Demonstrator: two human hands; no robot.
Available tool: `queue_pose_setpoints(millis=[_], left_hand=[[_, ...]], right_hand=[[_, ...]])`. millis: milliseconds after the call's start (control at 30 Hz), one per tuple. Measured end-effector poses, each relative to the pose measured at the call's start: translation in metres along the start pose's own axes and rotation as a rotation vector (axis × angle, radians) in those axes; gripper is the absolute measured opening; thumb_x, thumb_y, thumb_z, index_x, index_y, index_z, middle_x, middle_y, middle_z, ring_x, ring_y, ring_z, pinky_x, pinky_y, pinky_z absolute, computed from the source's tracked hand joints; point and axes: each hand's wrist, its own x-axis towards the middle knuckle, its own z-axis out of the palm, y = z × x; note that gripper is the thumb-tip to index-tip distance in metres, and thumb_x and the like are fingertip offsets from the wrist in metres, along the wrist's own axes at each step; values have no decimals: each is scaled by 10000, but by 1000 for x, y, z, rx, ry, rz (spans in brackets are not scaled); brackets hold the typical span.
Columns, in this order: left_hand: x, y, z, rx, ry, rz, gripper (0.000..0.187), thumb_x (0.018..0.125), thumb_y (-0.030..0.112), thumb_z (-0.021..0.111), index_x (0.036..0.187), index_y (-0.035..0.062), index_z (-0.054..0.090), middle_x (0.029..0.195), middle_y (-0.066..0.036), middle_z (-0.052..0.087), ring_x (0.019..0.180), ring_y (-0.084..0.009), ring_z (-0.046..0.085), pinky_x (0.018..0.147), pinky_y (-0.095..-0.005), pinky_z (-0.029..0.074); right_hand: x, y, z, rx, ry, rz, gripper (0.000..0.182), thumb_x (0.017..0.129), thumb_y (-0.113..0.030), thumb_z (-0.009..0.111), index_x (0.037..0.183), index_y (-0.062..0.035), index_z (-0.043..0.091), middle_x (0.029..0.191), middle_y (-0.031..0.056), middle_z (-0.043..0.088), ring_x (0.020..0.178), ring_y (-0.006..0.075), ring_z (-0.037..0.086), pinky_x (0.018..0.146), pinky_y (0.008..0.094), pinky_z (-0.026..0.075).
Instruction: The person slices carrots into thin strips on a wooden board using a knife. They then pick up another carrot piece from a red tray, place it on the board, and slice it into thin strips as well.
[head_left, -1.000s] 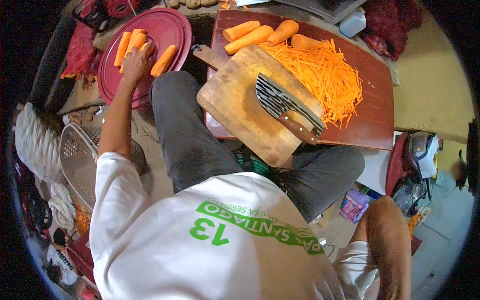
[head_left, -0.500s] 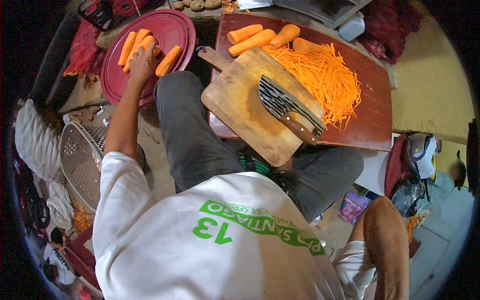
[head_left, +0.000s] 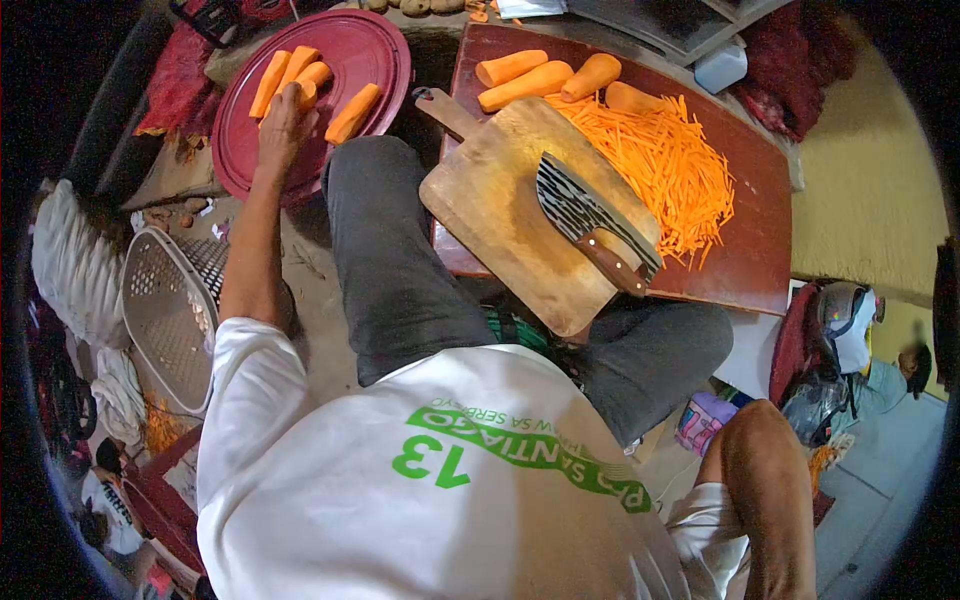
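My left hand (head_left: 286,130) reaches onto a round dark-red plastic lid (head_left: 237,165), its fingers curled round the near end of a peeled carrot (head_left: 306,94). Other peeled carrots (head_left: 270,84) lie against that one, and a single carrot (head_left: 353,113) sits apart on the lid's right side. My right hand is out of view; only the bent right arm shows at lower right. Over my lap and the table edge rests a wooden cutting board (head_left: 485,185). A knife (head_left: 590,215) with a black-and-white patterned blade and brown handle lies on it.
Carrot strips (head_left: 665,170) are heaped on the red table (head_left: 735,270) behind the board, beside several whole carrots (head_left: 540,84). A plastic basket (head_left: 160,300) stands at left, near a white sack (head_left: 85,260). Other people are partly visible at lower left and far right.
The view has shifted slightly, moving the table and lid rightward. My left hand has drawn back a little toward me on the lid. Board and knife stay together.
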Motion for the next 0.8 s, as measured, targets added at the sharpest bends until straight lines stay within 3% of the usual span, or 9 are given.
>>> queue_pose_setpoints(millis=[67, 267, 467, 533, 600, 633, 700, 767, 800], left_hand=[[1, -9, 5, -71, 89, 34, 601, 957, 318, 807, 1437, 141, 491, 1236, -226, 656, 1089, -462, 705, 901, -539, 584], [-3, 11, -6, -184, 117, -149, 630, 970, 328, 810, 1465, 96, 497, 1345, -246, 661, 1176, -436, 709, 965, -498, 587], [-2, -11, 12, -243, 269, -76, 657, 961, 332, 822, 1458, 46, 501, 1328, -243, 672, 1153, -425, 717, 950, -474, 589], [2, 8, -1, -250, 295, -190, 650, 964, 321, 824, 1453, 32, 507, 1305, -240, 684, 1140, -396, 727, 952, -450, 587], [4, 35, -27, -300, 333, -285, 638, 969, 294, 824, 1453, 23, 510, 1277, -231, 696, 1127, -357, 735, 951, -428, 585], [7, 59, -43, -345, 351, -321, 628, 972, 272, 824, 1456, 20, 511, 1259, -223, 703, 1122, -334, 737, 950, -417, 585], [14, 92, -63, -428, 369, -342, 645, 962, 249, 844, 1465, 11, 518, 1278, -204, 697, 1145, -302, 721, 980, -405, 574], [17, 114, -75, -502, 366, -317, 696, 934, 249, 885, 1477, -2, 531, 1350, -183, 674, 1202, -286, 686, 1043, -403, 554], [19, 130, -82, -561, 359, -318, 681, 945, 230, 870, 1494, -1, 539, 1376, -185, 659, 1222, -296, 674, 1064, -397, 546]], right_hand=[[0, 0, 1, -2, 11, -2, 444, 1044, -365, 675, 1425, -139, 645, 1232, 168, 720, 1100, 331, 715, 964, 434, 591], [2, -1, 1, -12, 26, -21, 463, 1058, -389, 665, 1456, -154, 631, 1252, 165, 718, 1112, 317, 717, 969, 422, 596], [3, -7, -7, -75, 61, -39, 482, 1073, -413, 654, 1487, -169, 617, 1272, 161, 716, 1124, 303, 719, 975, 409, 600], [-1, -13, -14, -138, 91, -43, 488, 1078, -421, 650, 1497, -174, 613, 1278, 160, 715, 1128, 298, 720, 976, 405, 602], [-18, -26, -17, -323, 194, 31, 495, 1082, -429, 647, 1508, -179, 608, 1285, 159, 714, 1132, 293, 721, 978, 401, 603], [-34, -36, -25, -462, 228, 189, 498, 1085, -433, 645, 1513, -181, 606, 1289, 159, 714, 1134, 291, 721, 979, 399, 604], [-80, -54, -2, -607, -57, 680, 603, 1018, -361, 727, 1563, -159, 567, 1345, 180, 696, 1141, 345, 715, 983, 429, 595], [-103, -34, 76, -171, -644, 1207, 543, 939, -94, 796, 1449, -17, 628, 1304, 219, 712, 1164, 375, 701, 965, 460, 581], [-127, -23, 95, -20, -930, 1307, 576, 930, -32, 789, 1476, -16, 605, 1323, 256, 695, 1143, 413, 693, 963, 447, 576]])
